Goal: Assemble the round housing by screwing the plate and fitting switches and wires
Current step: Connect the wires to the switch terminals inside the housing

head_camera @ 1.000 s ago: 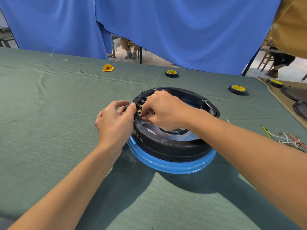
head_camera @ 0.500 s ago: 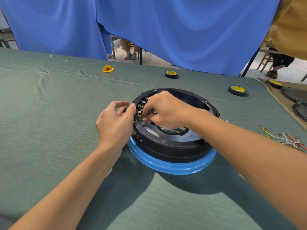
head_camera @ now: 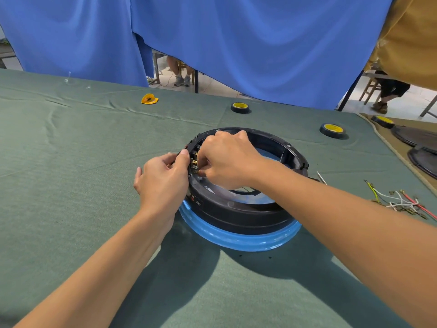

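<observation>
Both hands were busy at the left side of the round housing (head_camera: 236,214). The left hand (head_camera: 163,183) held the black wall from outside, with its thumb on the rim and its fingers curled. The right hand (head_camera: 227,159) reached inside, and its curled fingers pinched at the switches (head_camera: 194,162) with their little brass tabs. The housing sat on a blue ring (head_camera: 236,237) in the middle of the green table (head_camera: 71,185).

To do this step well, I think the left hand needed to hold the wall hard so nothing slid. The right hand needed to push each switch in straight, not crooked, until it sat flat. The tabs looked thin, so a soft push seemed best.

I counted 1 housing, 2 hands and 3 rolls of tape (head_camera: 239,107) with yellow middles. I also counted 1 bunch of wires (head_camera: 402,202) well apart on the right, 2 dark round plates (head_camera: 416,138) at the far right, and 1 yellow wrapper (head_camera: 149,99). The switches were too hidden to count.
</observation>
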Demonstrator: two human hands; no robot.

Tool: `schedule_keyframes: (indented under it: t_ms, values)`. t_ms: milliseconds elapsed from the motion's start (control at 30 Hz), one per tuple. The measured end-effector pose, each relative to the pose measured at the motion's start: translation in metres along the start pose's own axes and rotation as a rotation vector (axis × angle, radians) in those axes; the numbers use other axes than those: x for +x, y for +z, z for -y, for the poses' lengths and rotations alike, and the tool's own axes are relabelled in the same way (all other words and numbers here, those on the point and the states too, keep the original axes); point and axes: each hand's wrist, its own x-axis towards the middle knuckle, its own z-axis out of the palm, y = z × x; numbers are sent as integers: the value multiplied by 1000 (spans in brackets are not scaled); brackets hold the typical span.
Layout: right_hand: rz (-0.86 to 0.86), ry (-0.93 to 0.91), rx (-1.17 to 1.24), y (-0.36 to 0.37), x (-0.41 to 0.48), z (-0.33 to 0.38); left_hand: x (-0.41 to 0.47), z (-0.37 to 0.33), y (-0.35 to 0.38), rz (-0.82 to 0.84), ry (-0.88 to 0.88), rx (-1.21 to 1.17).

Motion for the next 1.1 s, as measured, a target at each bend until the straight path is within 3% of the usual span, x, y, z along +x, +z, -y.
schedule_keyframes:
  t_ms: [500,600,833,1100]
  values:
    - [25,127,142,-2,-7,10,-2,-3,-1,-54,20,84]
    - [-29,114,143,-1,-10,11,-2,-2,-2,-132,61,178]
    - [-127,172,122,3,-9,14,-2,2,-2,-112,31,141]
    - [-37,259,277,2,-3,17,-4,-4,-3,-129,21,215]
